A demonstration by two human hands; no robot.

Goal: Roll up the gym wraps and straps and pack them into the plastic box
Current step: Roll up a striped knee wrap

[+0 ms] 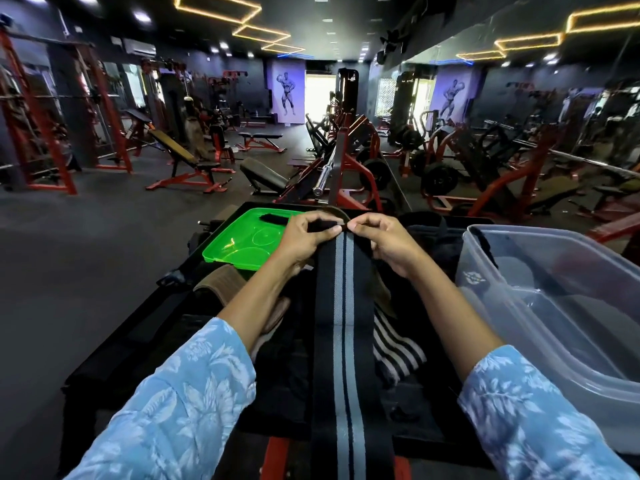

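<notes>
Both hands, left hand [304,233] and right hand [384,239], pinch the far end of the black-grey wrap [343,306], its long axis running near-to-far between them, plastic box [491,271] right.

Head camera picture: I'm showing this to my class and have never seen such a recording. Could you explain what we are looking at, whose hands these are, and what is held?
There is no machine here. One camera sits on a person's head and looks forward and down, so the two arms in blue patterned sleeves are the wearer's own. The left hand and right hand pinch the far end of a long black wrap with grey stripes, apparently starting to roll it. It lies over a dark padded bench among other wraps. A green lid lies beyond the left hand; the clear plastic box stands on the right. Gym machines fill the background.
</notes>
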